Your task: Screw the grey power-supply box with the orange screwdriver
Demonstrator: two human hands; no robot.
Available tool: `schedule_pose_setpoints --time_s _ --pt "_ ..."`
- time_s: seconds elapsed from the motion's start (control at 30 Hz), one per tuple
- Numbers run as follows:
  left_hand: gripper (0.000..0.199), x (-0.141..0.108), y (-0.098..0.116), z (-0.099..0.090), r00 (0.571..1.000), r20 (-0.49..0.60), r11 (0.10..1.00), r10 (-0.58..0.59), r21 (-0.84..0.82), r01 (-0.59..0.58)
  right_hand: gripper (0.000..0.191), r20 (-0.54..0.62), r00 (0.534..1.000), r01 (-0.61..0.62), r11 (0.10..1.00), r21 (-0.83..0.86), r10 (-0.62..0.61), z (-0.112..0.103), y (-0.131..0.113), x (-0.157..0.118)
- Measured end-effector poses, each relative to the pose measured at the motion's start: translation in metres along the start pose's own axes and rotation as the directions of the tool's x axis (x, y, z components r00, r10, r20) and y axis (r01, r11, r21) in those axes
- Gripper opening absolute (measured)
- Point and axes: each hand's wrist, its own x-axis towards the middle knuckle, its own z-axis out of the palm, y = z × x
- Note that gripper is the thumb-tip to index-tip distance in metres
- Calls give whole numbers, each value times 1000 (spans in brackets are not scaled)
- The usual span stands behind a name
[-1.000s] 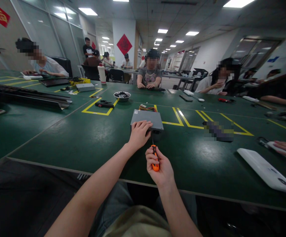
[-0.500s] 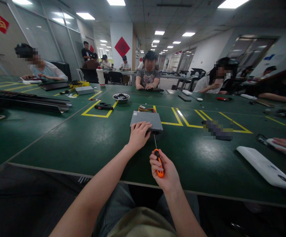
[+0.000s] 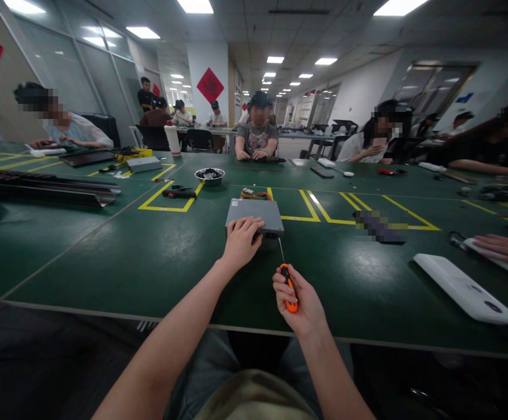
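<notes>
A grey metal box (image 3: 260,213) with a bundle of coloured wires (image 3: 255,195) behind it lies on the green table. My left hand (image 3: 242,239) rests over its front left part, fingers on the top and thumb near the front edge; it grips the box. In my right hand (image 3: 295,294) is an orange and black screwdriver (image 3: 289,289), its shaft pointing up and away. The tip is by the front right corner of the box; whether it touches cannot be made out.
Beyond the box are a metal bowl (image 3: 209,177) with dark pieces, and black tools (image 3: 179,192) to its left. A white device (image 3: 466,290) lies at the right, near another person's hand (image 3: 505,251). People sit around the table.
My right hand and the screwdriver have shifted right relative to the box, so the tip is now nearer its right corner. The whole view has moved slightly. My left hand stays on the box.
</notes>
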Motion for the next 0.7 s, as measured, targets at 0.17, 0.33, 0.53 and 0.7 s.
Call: schedule_pose_setpoints --time_s 0.17,0.33,0.53,0.7 --pt "29 0 1 -1 1000 5 1000 -2 -17 2 19 -6 1000 2 1000 1 -2 1 1 1" --pt "30 0 1 -2 1000 14 1000 -13 -20 13 9 -19 1000 -3 999 51 4 1 1 3" --pt "31 0 0 0 1000 9 1000 -1 -17 1 13 0 998 -68 988 135 69 6 -11 -3" --pt "31 0 0 0 1000 14 1000 1 -19 0 13 5 995 -102 978 182 103 4 -11 -4"
